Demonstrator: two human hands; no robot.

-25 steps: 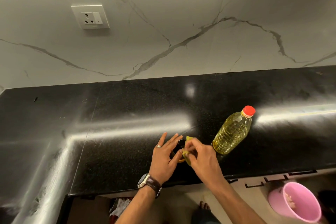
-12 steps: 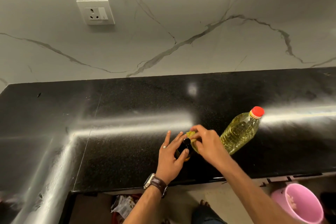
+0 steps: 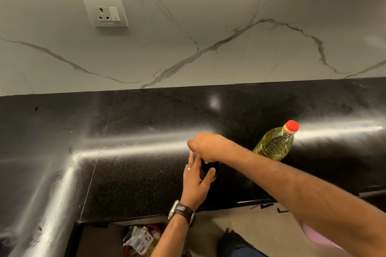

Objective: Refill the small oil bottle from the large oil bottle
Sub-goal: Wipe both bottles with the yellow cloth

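Note:
The small oil bottle (image 3: 210, 170) is dark and stands on the black counter (image 3: 135, 173) near its front edge. My left hand (image 3: 196, 181) wraps around its body from the left. My right hand (image 3: 208, 146) is closed over its top, hiding the cap and a bit of yellow beneath the fingers. The large oil bottle (image 3: 273, 144) stands upright to the right, clear plastic with yellow oil and a red cap (image 3: 291, 126) screwed on. Neither hand touches it.
A marble wall with a white socket (image 3: 105, 12) rises behind the counter. The counter turns a corner at the left. Below the front edge lie a shelf with packets (image 3: 140, 240) and a pink bucket (image 3: 317, 236), mostly hidden by my right arm.
My right hand has risen from beside the small bottle's neck to sit closed over its top. My left hand keeps its hold on the body. The view has shifted closer.

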